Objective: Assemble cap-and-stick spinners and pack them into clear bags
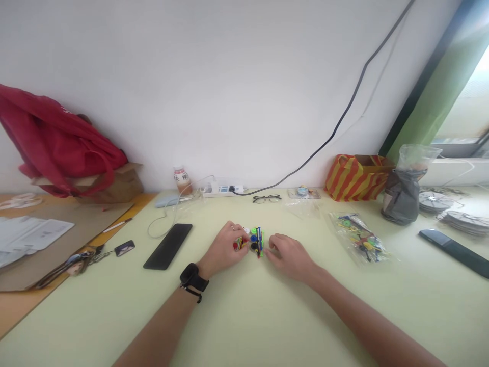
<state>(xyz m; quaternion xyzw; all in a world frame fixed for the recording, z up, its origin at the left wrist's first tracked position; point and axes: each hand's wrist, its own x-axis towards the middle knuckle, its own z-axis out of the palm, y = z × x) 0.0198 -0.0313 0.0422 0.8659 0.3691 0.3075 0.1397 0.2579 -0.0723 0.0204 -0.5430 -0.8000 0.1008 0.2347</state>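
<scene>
A small cluster of coloured plastic pieces, in blue, green, black and yellow, lies on the pale green table between my hands. They look like small wheels and rods, too small to tell exactly. My left hand is at the cluster's left side, its thumb and fingers curved round red and yellow plastic pieces. To the right of the cluster, my right hand rests on the table with bent fingers. Its thumb and forefinger tips are apart, close to the pieces, and nothing shows between them.
A black phone lies left of my hands. Off to the right is a clear bag of coloured plastic parts. Glasses and a power strip sit along the wall. A striped bag and grey bag stand back right.
</scene>
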